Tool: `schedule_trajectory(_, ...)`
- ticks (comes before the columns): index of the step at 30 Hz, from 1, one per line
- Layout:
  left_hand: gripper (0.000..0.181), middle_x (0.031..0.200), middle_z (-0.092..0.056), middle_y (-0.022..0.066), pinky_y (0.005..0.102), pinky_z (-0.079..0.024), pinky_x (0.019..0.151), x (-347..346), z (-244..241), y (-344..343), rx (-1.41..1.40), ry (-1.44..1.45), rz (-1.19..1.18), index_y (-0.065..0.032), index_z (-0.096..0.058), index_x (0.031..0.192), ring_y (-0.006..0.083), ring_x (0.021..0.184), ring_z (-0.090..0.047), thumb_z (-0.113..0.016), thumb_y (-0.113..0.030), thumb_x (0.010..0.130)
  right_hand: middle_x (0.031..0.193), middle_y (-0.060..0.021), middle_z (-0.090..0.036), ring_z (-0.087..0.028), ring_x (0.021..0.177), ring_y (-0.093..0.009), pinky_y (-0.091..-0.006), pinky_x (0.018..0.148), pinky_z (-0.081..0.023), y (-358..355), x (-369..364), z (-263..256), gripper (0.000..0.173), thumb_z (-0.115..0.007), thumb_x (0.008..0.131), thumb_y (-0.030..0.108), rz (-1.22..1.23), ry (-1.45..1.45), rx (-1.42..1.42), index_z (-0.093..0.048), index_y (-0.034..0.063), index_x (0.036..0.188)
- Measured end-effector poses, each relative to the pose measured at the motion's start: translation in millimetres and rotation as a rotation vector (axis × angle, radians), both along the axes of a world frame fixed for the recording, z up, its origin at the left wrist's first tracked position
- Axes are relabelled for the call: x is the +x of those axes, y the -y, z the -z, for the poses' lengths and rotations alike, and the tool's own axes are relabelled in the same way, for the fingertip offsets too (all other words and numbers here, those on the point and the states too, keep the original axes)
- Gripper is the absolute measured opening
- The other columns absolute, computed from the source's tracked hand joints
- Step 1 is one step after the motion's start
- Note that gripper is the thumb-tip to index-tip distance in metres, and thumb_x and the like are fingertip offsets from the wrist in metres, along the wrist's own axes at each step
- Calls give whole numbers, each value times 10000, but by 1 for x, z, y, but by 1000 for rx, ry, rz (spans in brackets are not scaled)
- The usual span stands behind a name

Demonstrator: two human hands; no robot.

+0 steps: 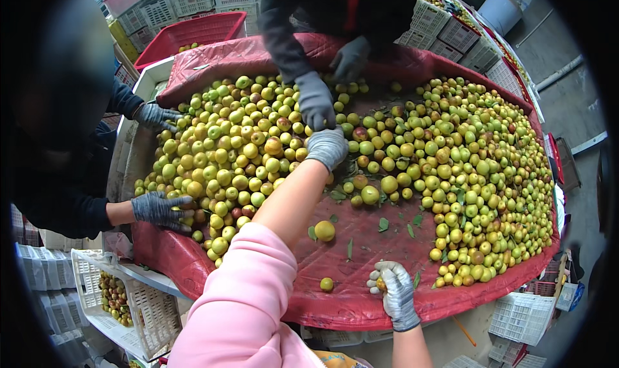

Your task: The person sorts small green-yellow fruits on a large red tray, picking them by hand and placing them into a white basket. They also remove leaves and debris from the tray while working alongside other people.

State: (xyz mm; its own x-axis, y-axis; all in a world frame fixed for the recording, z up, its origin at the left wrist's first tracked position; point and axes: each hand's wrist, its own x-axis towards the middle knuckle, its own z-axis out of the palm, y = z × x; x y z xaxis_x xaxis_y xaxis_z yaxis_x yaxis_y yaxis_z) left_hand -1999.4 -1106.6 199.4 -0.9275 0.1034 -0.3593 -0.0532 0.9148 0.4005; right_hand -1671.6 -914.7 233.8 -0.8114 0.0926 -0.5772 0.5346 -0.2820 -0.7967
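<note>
Many green, yellow and reddish jujube-like fruits (483, 174) lie heaped on a table lined with red quilted sheeting (309, 300). My left hand (329, 148), in a grey glove, reaches to the middle of the heap beside a co-worker's gloved hand (315, 101); its fingers are hidden, so its hold is unclear. Near the front edge, my right hand (394, 290), in a light grey glove, has its fingers curled around a small yellow-orange fruit (381, 284). A larger yellow fruit (324, 231) and a small one (326, 284) lie apart on the sheeting, with scattered green leaves (383, 224).
Another co-worker's gloved hands (162, 211) touch the fruit at the left. The far co-worker's other hand (351, 58) is over the back edge. A white crate (154, 319) with fruit stands at lower left, a red tub (193, 32) behind. Stacked crates (523, 315) surround the table.
</note>
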Motion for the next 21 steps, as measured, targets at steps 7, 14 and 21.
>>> schedule_trajectory(7, 362, 962, -708, 213, 482, -545, 833, 43, -2, -2, 100, -40, 296, -80, -588, 1163, 381, 936, -691, -612, -302, 878, 1032, -88, -652, -674, 841, -185, -323, 708, -603, 4, -17, 4, 280, -594, 885, 10, 121, -53, -219, -591, 59, 1161)
schedule_trajectory(14, 500, 1077, -626, 242, 461, -534, 858, 213, -56, 11, 718, 22, 440, -21, -473, 1261, 410, 1010, -637, -635, -289, 873, 1157, -60, -616, -609, 1006, -181, -346, 928, -490, 43, -66, 18, 391, -557, 985, 354, 224, -139, -302, -570, 77, 1261)
schedule_trajectory(21, 355, 993, -667, 130, 336, -553, 792, 311, -80, 164, 779, -320, -151, -44, -564, 1237, 237, 876, -673, -626, -76, 889, 1364, -122, -557, -569, 1227, -228, -378, 1066, -440, 119, -49, -42, 514, -559, 1000, 299, -799, -165, -215, -463, 11, 1415)
